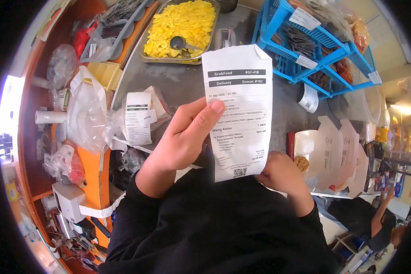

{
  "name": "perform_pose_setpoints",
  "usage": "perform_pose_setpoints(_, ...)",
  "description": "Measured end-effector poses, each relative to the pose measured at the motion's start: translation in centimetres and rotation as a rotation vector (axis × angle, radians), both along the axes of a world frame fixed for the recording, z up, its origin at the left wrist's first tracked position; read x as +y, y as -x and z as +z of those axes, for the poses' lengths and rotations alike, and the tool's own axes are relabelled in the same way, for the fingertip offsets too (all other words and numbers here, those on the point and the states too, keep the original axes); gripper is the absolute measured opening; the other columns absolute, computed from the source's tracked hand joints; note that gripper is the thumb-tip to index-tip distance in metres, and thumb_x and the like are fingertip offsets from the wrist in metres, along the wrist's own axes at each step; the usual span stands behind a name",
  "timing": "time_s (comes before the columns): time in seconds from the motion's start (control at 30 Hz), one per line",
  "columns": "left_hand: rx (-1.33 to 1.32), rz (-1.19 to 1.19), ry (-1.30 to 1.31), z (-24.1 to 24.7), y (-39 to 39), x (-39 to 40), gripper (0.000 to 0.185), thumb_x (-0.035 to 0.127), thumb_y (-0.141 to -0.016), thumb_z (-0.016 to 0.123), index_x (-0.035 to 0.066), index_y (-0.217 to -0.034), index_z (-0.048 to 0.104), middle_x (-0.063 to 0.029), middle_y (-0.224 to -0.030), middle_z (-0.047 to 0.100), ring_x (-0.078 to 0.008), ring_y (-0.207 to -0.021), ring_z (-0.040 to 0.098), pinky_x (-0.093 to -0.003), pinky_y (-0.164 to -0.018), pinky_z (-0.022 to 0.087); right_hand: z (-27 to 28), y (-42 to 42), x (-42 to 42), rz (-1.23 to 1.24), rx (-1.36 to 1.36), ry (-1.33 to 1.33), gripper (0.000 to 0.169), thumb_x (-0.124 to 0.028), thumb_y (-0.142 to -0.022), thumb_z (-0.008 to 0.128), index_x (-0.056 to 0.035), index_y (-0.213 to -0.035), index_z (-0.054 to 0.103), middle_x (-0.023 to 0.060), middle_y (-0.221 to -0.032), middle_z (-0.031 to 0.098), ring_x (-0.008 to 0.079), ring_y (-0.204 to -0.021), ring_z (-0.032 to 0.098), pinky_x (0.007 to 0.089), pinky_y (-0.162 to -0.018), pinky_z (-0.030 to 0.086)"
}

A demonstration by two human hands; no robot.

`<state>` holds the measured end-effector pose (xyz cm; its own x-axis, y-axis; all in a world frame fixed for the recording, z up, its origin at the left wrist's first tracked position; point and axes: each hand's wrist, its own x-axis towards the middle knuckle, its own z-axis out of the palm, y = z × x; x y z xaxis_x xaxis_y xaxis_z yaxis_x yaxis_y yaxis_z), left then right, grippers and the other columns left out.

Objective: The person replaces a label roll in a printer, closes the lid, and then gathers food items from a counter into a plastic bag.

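Note:
My left hand [183, 135] grips a long white paper receipt [239, 113] by its left edge, thumb across the front. The slip hangs upright before my chest; it bears printed lines, two dark bands and a small code at the bottom. At its lower right edge is my right hand [284, 171] with curled fingers. Its fingertips are hidden, so whether it also pinches the paper cannot be made out. To the left, another printed receipt [138, 118] lies on a clear plastic bag with a wrapped packet.
A metal tray [174, 61] of shredded yellow food holds a scoop [178, 43]. Blue plastic racks [287, 65] with sachets stand back right. Open paper food boxes [339, 154] line the right edge. A label printer [66, 202] sits left. Another person [366, 219] is at lower right.

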<state>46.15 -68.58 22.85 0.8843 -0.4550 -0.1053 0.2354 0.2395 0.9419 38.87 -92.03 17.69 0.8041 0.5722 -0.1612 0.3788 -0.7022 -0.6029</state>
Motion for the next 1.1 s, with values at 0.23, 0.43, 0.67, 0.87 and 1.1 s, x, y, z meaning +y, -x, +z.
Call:
perform_pose_setpoints(0.23,-0.037,-0.001,-0.034,-1.6,-0.6,0.1,0.04,0.026,-0.101,0.039,-0.008,-0.117,0.053,-0.0069,-0.103,0.063,-0.0089,-0.093,0.055,-0.0222,-0.079,0.043,2.0,-2.6,-3.8,-0.145,0.001,-0.087,0.009,-0.007,-0.074,0.067,-0.0059,-0.082,0.064,0.0078,-0.079,0.06,0.0278,-0.072,0.062,0.0368,-0.065,0.049)
perform_pose_setpoints(0.43,0.01,0.084,0.009,-2.1,-0.6,-0.4,0.04,0.025,-0.101,0.039,-0.007,-0.118,0.053,-0.0073,-0.106,0.062,-0.01,-0.096,0.055,-0.0244,-0.083,0.043,1.3,-7.8,-6.3,-0.487,-0.514,-0.128,0.018,-0.003,-0.077,0.063,-0.0074,-0.094,0.066,0.0104,-0.095,0.063,0.0274,-0.09,0.062,0.0347,-0.076,0.049)
perform_pose_setpoints(0.67,-0.028,0.298,-0.089,-5.4,-2.4,-0.2,0.033,0.023,-0.1,0.043,-0.006,-0.112,0.056,-0.0059,-0.099,0.063,-0.0087,-0.09,0.055,-0.0237,-0.08,0.044,-0.7,-14.6,-10.2,-0.77,-0.741,0.09,0.023,-0.007,-0.084,0.056,-0.0052,-0.107,0.063,0.0162,-0.106,0.063,0.0333,-0.099,0.059,0.0398,-0.085,0.047)
perform_pose_setpoints(0.87,-0.015,0.344,-0.4,-12.1,-5.6,1.6,0.03,0.024,-0.098,0.047,-0.003,-0.101,0.059,-0.0009,-0.079,0.062,-0.0041,-0.072,0.054,-0.0215,-0.063,0.045,-1.2,-20.2,-9.7,-0.77,-0.797,0.267,0.021,-0.008,-0.085,0.053,-0.0017,-0.102,0.063,0.0199,-0.106,0.062,0.0368,-0.095,0.06,0.0436,-0.081,0.049)
perform_pose_setpoints(1.1,0.07,0.154,-0.031,-5.6,-3.8,0.2,0.033,0.024,-0.099,0.046,-0.006,-0.109,0.058,-0.0051,-0.094,0.065,-0.0077,-0.084,0.058,-0.0225,-0.074,0.047,-1.7,-23.0,-11.9,-0.799,-0.681,0.578,0.028,-0.017,-0.089,0.042,-0.0085,-0.103,0.065,0.0217,-0.096,0.064,0.0385,-0.089,0.062,0.0489,-0.077,0.049)
